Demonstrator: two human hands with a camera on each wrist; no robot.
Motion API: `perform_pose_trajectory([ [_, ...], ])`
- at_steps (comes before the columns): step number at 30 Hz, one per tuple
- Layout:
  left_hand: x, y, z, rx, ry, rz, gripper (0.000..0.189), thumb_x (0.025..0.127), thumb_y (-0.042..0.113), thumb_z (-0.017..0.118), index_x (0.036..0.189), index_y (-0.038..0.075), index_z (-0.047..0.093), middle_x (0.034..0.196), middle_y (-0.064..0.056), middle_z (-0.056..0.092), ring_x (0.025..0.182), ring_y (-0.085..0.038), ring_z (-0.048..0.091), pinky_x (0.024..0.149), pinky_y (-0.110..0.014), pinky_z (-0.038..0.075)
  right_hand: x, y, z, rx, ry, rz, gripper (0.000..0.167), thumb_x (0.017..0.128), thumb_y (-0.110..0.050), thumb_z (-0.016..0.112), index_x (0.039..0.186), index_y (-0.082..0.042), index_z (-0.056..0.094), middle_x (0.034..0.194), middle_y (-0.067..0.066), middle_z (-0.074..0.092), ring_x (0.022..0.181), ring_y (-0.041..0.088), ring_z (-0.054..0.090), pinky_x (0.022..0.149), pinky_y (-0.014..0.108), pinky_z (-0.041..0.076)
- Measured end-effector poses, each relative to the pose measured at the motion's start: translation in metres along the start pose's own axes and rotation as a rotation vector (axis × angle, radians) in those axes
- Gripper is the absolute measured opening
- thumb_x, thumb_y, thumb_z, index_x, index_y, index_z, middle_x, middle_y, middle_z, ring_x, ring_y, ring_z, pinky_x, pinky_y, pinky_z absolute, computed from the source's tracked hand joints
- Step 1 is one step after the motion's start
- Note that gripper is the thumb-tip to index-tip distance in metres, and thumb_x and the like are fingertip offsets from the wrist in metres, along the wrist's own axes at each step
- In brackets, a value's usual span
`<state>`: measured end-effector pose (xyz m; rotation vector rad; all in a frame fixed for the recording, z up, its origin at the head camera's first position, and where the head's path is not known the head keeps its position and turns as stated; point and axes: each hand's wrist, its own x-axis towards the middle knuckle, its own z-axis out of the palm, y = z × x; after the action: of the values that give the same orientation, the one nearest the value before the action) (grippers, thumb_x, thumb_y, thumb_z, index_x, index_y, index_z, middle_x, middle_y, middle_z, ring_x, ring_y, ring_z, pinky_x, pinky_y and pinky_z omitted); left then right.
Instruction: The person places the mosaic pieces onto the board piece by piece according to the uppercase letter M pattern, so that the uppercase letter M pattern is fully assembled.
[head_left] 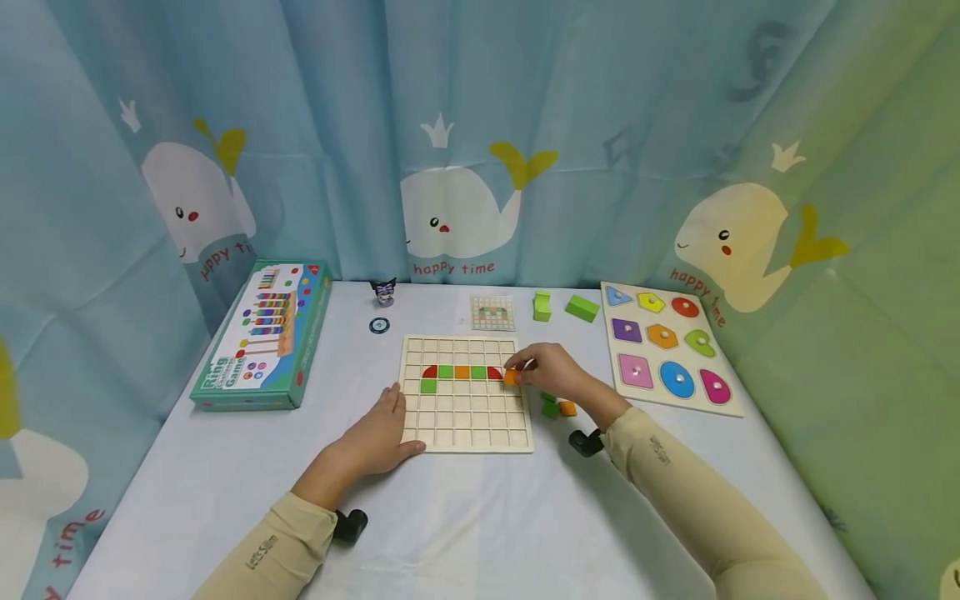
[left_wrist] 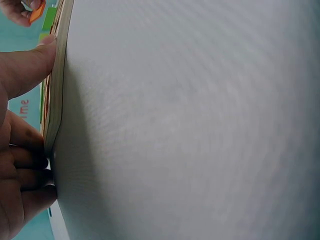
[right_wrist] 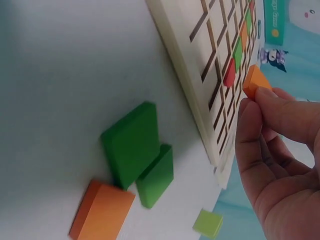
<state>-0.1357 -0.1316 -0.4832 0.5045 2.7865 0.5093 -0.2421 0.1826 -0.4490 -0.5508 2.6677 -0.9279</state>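
A wooden grid board (head_left: 465, 427) lies on the white table. On it runs a row of red, green and orange pieces (head_left: 462, 372), with one green square (head_left: 428, 386) below its left part. My left hand (head_left: 381, 429) rests against the board's lower left corner, fingers along the side and thumb at the front edge. Between thumb and fingertips, my right hand (head_left: 553, 371) pinches an orange square block (right_wrist: 256, 81) over the board's right side, beside the red end piece (right_wrist: 230, 73). Loose green blocks (right_wrist: 132, 142) and an orange block (right_wrist: 103, 210) lie to the right of the board.
Behind the board lie a small pattern card (head_left: 492, 313), lime green blocks (head_left: 582, 307), a round token (head_left: 379, 326) and a small figurine (head_left: 384, 292). A ring game box (head_left: 258, 337) is at the left, a shape puzzle board (head_left: 652, 379) at the right. Curtains (head_left: 450, 75) surround the table.
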Motion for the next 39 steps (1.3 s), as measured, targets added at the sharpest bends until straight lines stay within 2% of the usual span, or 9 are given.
perform_pose_trajectory([
  [9, 0.001, 0.000, 0.001, 0.012, 0.004, 0.002, 0.093, 0.096, 0.043, 0.068, 0.148, -0.020, 0.025, 0.159, -0.035, 0.016, 0.149, -0.045, 0.017, 0.119, -0.049, 0.024, 0.012, -0.011, 0.010, 0.021, -0.035, -0.042, 0.022, 0.090, 0.000, 0.073, 0.110, -0.008, 0.078, 0.107, 0.004, 0.073, 0.083, 0.014, 0.067, 0.072, 0.029, 0.056],
  [18, 0.002, -0.001, 0.000, 0.014, -0.002, -0.008, 0.094, 0.096, 0.044, 0.067, 0.149, -0.020, 0.023, 0.160, -0.034, 0.016, 0.149, -0.044, 0.016, 0.119, -0.048, 0.024, 0.023, -0.027, 0.023, 0.008, -0.053, -0.060, 0.021, 0.091, -0.001, 0.073, 0.110, -0.007, 0.078, 0.103, 0.004, 0.072, 0.084, 0.014, 0.066, 0.074, 0.028, 0.056],
  [28, 0.004, -0.002, 0.001, 0.023, -0.013, -0.017, 0.095, 0.095, 0.046, 0.067, 0.150, -0.018, 0.023, 0.161, -0.033, 0.015, 0.150, -0.043, 0.016, 0.119, -0.047, 0.023, 0.032, -0.044, 0.036, -0.017, -0.072, -0.150, 0.018, 0.090, 0.000, 0.074, 0.105, -0.008, 0.079, 0.104, 0.004, 0.074, 0.086, 0.014, 0.065, 0.076, 0.028, 0.055],
  [33, 0.003, -0.001, 0.000, 0.035, -0.014, -0.013, 0.094, 0.096, 0.046, 0.066, 0.150, -0.018, 0.023, 0.160, -0.034, 0.016, 0.150, -0.043, 0.017, 0.119, -0.047, 0.023, 0.037, -0.049, 0.042, 0.008, -0.095, -0.172, 0.017, 0.090, 0.000, 0.073, 0.104, -0.008, 0.079, 0.106, 0.004, 0.075, 0.084, 0.012, 0.067, 0.073, 0.026, 0.056],
  [39, 0.002, 0.000, -0.002, 0.025, -0.016, -0.012, 0.094, 0.096, 0.045, 0.066, 0.150, -0.019, 0.024, 0.160, -0.034, 0.016, 0.149, -0.044, 0.017, 0.119, -0.048, 0.023, 0.041, -0.056, 0.049, -0.017, -0.119, -0.216, 0.016, 0.091, -0.003, 0.074, 0.104, -0.009, 0.079, 0.102, 0.001, 0.075, 0.090, 0.014, 0.067, 0.078, 0.028, 0.055],
])
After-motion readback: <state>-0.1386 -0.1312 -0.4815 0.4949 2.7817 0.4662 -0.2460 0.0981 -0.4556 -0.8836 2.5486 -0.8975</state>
